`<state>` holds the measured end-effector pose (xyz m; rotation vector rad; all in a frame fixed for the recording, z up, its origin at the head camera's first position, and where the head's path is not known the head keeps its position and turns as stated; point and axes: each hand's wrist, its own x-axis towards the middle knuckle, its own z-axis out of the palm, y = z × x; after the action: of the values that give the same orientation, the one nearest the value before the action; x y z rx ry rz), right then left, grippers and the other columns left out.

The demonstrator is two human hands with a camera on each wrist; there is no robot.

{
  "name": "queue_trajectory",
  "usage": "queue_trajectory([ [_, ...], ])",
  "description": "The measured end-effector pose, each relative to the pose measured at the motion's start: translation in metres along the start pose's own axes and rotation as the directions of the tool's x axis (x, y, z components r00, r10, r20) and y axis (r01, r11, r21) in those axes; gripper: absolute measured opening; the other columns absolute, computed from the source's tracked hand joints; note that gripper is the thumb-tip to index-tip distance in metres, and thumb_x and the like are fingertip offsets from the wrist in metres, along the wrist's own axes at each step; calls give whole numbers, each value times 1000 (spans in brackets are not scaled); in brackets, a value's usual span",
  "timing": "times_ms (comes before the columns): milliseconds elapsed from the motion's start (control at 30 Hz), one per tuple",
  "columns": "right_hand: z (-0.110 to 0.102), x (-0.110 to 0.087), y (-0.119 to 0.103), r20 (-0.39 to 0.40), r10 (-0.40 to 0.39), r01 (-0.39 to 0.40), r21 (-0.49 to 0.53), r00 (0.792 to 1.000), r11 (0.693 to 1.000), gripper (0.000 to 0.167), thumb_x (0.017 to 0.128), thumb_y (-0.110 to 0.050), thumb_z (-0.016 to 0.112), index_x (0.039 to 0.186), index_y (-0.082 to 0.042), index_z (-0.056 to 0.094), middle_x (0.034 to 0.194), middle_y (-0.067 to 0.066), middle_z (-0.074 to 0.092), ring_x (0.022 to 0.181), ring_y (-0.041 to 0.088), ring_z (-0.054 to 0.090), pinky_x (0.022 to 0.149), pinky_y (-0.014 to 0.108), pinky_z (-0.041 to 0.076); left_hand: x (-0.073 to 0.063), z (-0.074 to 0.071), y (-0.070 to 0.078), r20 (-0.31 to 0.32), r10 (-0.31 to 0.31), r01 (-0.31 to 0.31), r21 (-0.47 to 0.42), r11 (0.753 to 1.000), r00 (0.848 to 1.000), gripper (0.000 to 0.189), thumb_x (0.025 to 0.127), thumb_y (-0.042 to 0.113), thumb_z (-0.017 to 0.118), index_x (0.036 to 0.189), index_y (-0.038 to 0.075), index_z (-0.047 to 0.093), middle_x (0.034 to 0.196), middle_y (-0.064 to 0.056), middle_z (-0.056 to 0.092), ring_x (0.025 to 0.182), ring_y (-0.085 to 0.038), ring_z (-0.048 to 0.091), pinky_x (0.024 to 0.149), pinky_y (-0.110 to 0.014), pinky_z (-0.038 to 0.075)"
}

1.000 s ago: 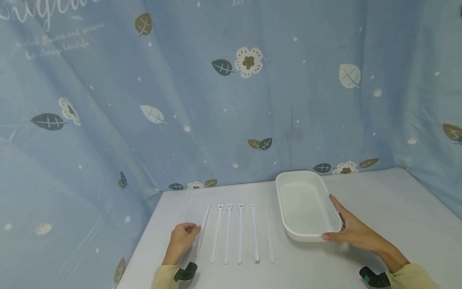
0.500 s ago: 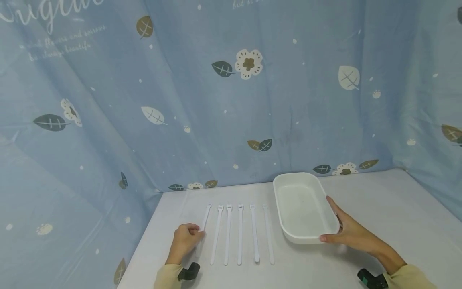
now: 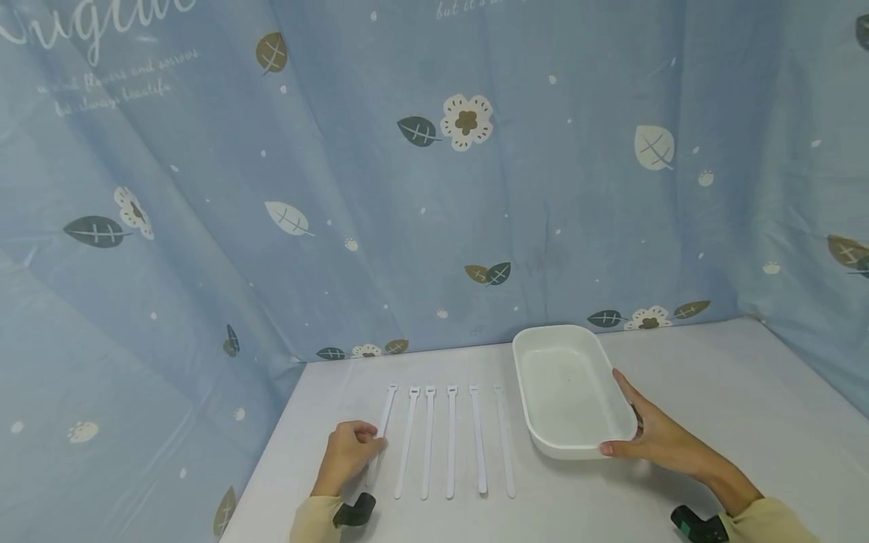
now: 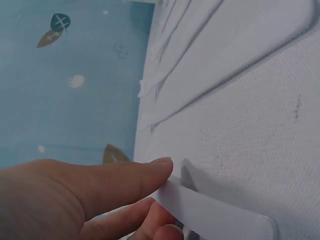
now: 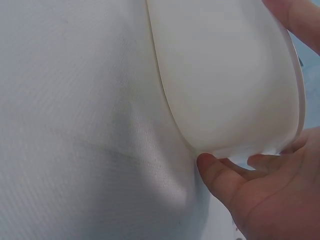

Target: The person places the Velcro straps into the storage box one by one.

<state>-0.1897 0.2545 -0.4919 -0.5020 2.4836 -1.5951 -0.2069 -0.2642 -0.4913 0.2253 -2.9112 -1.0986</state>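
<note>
A row of several white cable ties [image 3: 451, 445], each with a slotted head at the far end, lies on the white table. My left hand [image 3: 348, 456] pinches the leftmost cable tie [image 3: 387, 411] partway along its length. In the left wrist view, thumb and fingers meet on that cable tie [image 4: 215, 212], and its rounded end sticks out beyond them. Right of the row is a white rectangular tray [image 3: 573, 392] with nothing in it. My right hand [image 3: 665, 437] grips the tray's near right corner, thumb in front and fingers along the right side, partly hidden behind it.
A blue curtain [image 3: 407, 188] printed with leaves and flowers hangs behind the table and along its left side. The tray's far end is near the table's back edge [image 3: 462, 348]. Black wrist mounts [image 3: 356, 510] sit on both sleeves.
My left hand has shifted slightly right and now pinches the leftmost cable tie. The tray and right hand have moved a little left and nearer during the first half second.
</note>
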Motion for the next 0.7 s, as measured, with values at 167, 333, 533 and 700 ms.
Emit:
queue_trajectory([
  [167,0,0,-1,1,13,-13,-8,1000,1000,122,88,-14,80,163,-1,-15,167,39,-2,132,53,53,84,33,59,1,-1,-2,23,2,-2,-6,1000,1000,29,83,17,81,102,-4,74,83,-9,70,71,-17,64,61,-32,56],
  [333,0,-1,-1,6,26,-26,-13,1000,1000,122,88,-16,80,162,-2,-16,167,39,-4,132,54,52,85,35,60,1,-3,-2,41,-5,6,-11,1000,999,29,84,18,81,102,-3,74,81,-7,70,68,-15,63,60,-29,54],
  [533,-1,0,-1,14,18,-18,-4,1000,1000,122,89,-15,79,163,-4,-17,167,38,-4,133,53,51,83,30,59,1,-8,-3,76,22,-19,-38,999,997,25,87,14,77,105,-4,74,79,-5,73,64,-13,65,59,-28,54],
  [700,-2,-1,-1,19,21,-21,-14,1000,1000,121,89,-16,79,162,-4,-17,168,37,-7,134,54,49,81,25,57,1,-8,-4,99,21,-14,-68,998,995,26,88,12,74,108,-5,73,82,-6,73,64,-15,66,59,-28,55],
])
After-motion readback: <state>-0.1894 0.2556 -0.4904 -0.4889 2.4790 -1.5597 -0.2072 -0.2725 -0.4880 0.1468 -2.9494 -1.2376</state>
